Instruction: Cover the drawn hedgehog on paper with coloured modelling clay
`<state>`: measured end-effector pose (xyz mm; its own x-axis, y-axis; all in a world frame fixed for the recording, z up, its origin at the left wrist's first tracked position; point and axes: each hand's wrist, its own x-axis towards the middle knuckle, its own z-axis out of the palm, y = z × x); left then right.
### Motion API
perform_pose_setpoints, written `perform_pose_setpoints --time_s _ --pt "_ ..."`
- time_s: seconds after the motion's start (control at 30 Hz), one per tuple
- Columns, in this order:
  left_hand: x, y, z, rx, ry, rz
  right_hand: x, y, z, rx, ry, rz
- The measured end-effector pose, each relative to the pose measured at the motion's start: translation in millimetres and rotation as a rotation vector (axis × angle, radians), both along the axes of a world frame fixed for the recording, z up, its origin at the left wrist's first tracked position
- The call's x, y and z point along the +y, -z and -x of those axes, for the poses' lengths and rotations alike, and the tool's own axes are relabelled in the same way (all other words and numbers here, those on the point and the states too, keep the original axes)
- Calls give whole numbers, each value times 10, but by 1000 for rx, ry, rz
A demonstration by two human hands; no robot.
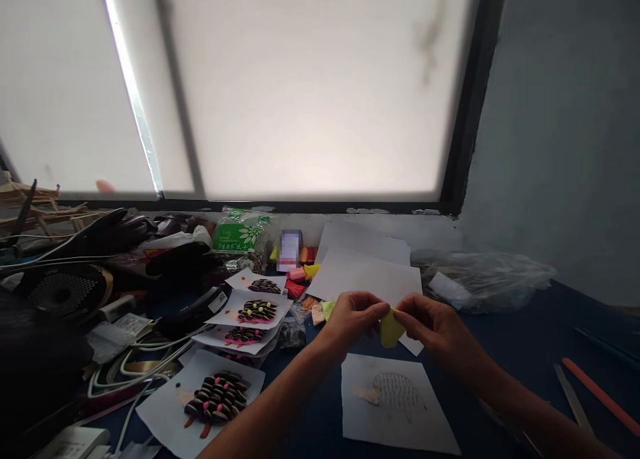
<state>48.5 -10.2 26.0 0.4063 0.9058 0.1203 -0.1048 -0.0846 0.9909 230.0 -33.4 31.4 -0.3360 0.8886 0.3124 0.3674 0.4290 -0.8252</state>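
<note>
Both hands are raised above a paper sheet (395, 426) that bears a pencil-drawn hedgehog with a pale pinkish snout. Between them hangs a small, soft-looking yellow packet (391, 331). My left hand (353, 316) pinches its upper left edge, while the fingers of my right hand (427, 319) close on its upper right. Whether the packet is sealed cannot be made out. Behind my left hand, another yellow-green piece (328, 309) partly shows, beside a pale peach lump (317, 314).
At left lie several hedgehog cards (200, 439) covered with striped seeds. Coloured packets (295, 289), white sheets (367, 272) and a green seed bag (240, 236) stand toward the window. Cables (125, 372) clutter the left; a clear plastic bag (490, 279) and an orange strip (600, 396) lie right.
</note>
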Motion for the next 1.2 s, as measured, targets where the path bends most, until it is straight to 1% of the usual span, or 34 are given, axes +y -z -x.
perform_pose_setpoints --time_s 0.33,0.37,0.4,0.47,0.6,0.7,0.9,1.0,1.1,1.2 --pt "30 92 44 -11 91 18 -32 -15 11 20 22 -45" --pt "33 100 55 -5 110 17 -36 -21 14 17 26 -46" --pt "35 108 65 16 159 5 -40 -26 17 10 22 -46" --pt "39 122 78 33 150 4 -45 -29 21 -11 29 -51" --pt "48 147 77 52 115 7 -45 -8 25 -17 94 -117" --pt "47 157 66 60 139 14 -47 7 30 -24 55 -142" --pt "28 200 42 22 213 40 -47 -5 36 -53 31 -117" --pt "31 234 36 -7 191 77 -49 -5 32 -53 26 -113" --pt "34 246 39 -24 153 89 -53 8 30 -28 57 -96" --pt "23 226 48 -36 159 92 -54 11 29 -50 53 -75"
